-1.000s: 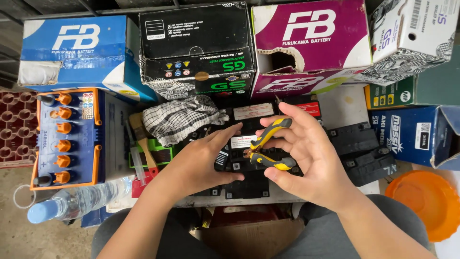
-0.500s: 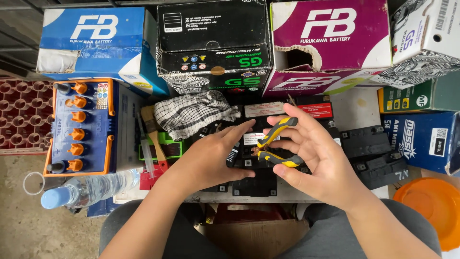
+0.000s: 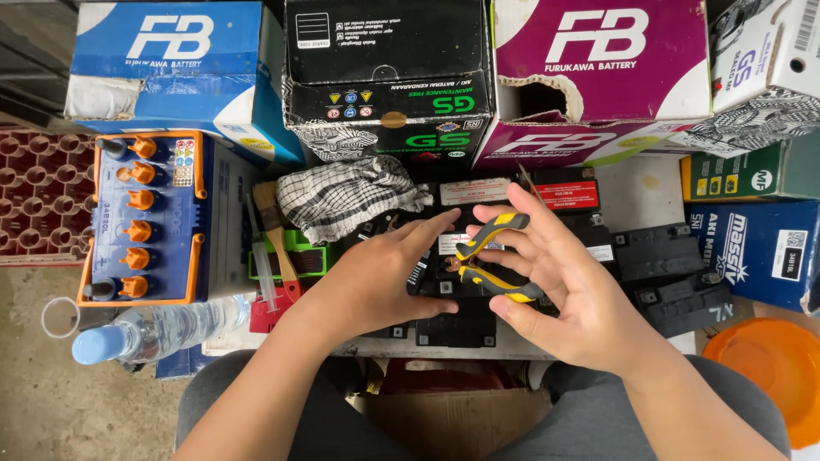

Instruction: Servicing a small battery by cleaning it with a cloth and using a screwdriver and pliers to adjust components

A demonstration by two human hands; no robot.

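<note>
yellow-handled pliers (image 3: 491,260), one pair, two hands: right hand (image 3: 559,286), left hand (image 3: 380,277)

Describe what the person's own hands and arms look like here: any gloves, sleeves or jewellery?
Both hands are bare: no gloves on the left hand or the right hand. Both forearms are uncovered as far as the frame shows, with no sleeve edge in view. No ring, watch or bracelet is visible. Fingernails look short. Dark grey trousers cover the legs below.

Behind the checked cloth (image 3: 346,195): blue-white carton (image 3: 175,72), black carton (image 3: 389,77), magenta-white carton (image 3: 598,77). Right of it, red label (image 3: 568,195), perhaps on a battery.
</note>
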